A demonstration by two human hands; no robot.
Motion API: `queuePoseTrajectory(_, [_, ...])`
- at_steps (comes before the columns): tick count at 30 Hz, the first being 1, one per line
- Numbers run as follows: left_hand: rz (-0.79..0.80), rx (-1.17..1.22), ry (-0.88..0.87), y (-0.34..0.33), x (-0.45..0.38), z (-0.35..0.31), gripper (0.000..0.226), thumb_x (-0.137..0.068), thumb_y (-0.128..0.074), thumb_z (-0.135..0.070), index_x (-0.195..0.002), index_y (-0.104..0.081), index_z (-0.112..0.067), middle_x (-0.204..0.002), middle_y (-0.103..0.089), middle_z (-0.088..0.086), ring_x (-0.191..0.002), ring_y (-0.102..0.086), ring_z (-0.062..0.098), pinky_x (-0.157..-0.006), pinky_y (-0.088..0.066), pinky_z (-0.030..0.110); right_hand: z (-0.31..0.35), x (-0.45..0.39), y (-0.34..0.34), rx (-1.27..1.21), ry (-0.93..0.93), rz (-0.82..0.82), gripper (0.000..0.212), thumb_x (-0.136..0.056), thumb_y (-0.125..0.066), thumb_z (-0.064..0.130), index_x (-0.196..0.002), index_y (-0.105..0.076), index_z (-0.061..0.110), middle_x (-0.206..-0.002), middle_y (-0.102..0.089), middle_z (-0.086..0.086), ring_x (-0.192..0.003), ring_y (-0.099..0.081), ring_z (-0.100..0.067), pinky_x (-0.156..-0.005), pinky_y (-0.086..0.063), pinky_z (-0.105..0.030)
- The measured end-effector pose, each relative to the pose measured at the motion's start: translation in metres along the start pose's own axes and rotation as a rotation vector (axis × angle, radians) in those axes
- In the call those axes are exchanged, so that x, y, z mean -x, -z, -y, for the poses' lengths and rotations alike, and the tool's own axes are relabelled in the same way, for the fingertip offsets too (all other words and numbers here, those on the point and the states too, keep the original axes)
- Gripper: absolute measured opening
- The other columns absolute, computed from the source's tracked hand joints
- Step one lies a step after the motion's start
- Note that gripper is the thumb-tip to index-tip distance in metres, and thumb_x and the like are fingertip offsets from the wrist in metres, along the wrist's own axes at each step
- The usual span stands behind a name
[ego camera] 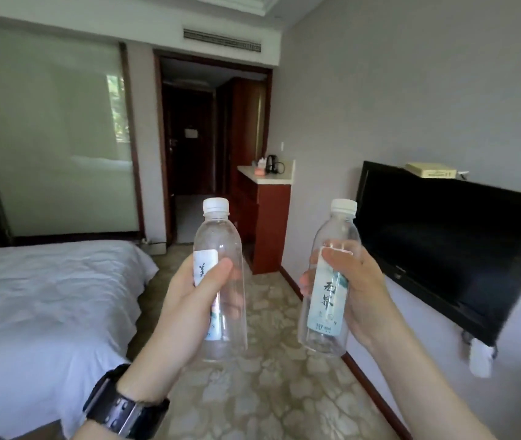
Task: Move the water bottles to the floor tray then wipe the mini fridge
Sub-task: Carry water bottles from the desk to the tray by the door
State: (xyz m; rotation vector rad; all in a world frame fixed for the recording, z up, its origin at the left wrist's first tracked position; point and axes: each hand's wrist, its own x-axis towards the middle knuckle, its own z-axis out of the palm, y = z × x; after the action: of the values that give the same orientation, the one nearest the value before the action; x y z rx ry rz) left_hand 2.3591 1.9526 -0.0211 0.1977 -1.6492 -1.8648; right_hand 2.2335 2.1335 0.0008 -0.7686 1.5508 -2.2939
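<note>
White bed (46,296) at left, black wall TV (443,246) at right, patterned carpet (268,392) btwn. Red-brown cabinet (267,217) w/ pale tabletop, kettle (272,163) on it. Left hand (186,309), watch (122,404) on wrist, fingers wrapped round left water bottle (221,281), upright. Right hand (360,293) grips right water bottle (329,287), tilted slightly, both held mid-air over carpet.

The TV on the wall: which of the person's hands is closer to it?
Right. The right hand holds a bottle just beside the TV; the left hand, holding another bottle, is farther over, toward the bed.
</note>
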Motion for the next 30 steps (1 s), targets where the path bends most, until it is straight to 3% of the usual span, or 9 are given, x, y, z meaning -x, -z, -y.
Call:
queuePoseTrajectory(8, [-0.128,-0.053,-0.033,0.051,-0.111,0.043,0.042,-0.083,-0.058,-0.048,-0.105,-0.062,-0.012,-0.082,-0.069,0.019,-0.066,-0.067,0.026,-0.059,-0.053,0.036,-0.07,-0.147,-0.032,0.003,-0.042,0.183,0.04,-0.075,-0.065,0.027,-0.113,-0.059,0.016,-0.092,-0.07,-0.011,-0.073,-0.071,-0.034,-0.072,-0.057,-0.046])
queuePoseTrajectory(10, [-0.132,-0.064,-0.05,0.05,-0.155,0.058,0.045,-0.083,-0.06,-0.049,-0.109,-0.061,-0.012,-0.091,-0.069,0.021,-0.07,-0.068,0.028,-0.062,-0.053,0.039,-0.085,-0.19,-0.028,-0.016,-0.052,0.207,0.037,-0.076,-0.065,0.028,-0.111,-0.06,0.021,-0.091,-0.069,-0.013,-0.073,-0.07,-0.037,-0.073,-0.057,-0.047])
queuePoseTrajectory(14, [-0.131,-0.077,-0.054,0.038,-0.255,0.078,0.062,-0.074,-0.066,-0.054,-0.113,-0.058,-0.007,-0.09,-0.067,0.023,-0.072,-0.068,0.032,-0.065,-0.054,0.042,-0.099,-0.284,-0.014,-0.057,-0.077,0.175,0.026,-0.073,-0.065,0.027,-0.099,-0.065,0.025,-0.082,-0.066,-0.012,-0.062,-0.067,-0.032,-0.066,-0.056,-0.041])
queuePoseTrajectory(24, [-0.238,-0.126,-0.063,0.072,-0.413,0.111,0.058,-0.079,-0.063,-0.05,-0.114,-0.059,-0.004,-0.081,-0.07,0.012,-0.066,-0.065,0.038,-0.066,-0.054,0.047,-0.15,-0.463,-0.005,-0.096,-0.094,0.229,0.028,-0.07,-0.071,0.023,-0.096,-0.062,0.018,-0.08,-0.064,-0.014,-0.058,-0.064,-0.03,-0.057,-0.055,-0.035])
queuePoseTrajectory(30, [-0.267,-0.147,-0.105,0.093,-0.514,0.146,0.05,-0.082,-0.061,-0.046,-0.114,-0.06,-0.008,-0.079,-0.07,0.01,-0.064,-0.065,0.037,-0.066,-0.055,0.047,-0.198,-0.573,-0.011,-0.09,-0.109,0.249,0.053,-0.056,-0.077,0.036,-0.102,-0.061,0.014,-0.08,-0.064,-0.013,-0.059,-0.064,-0.031,-0.059,-0.055,-0.037])
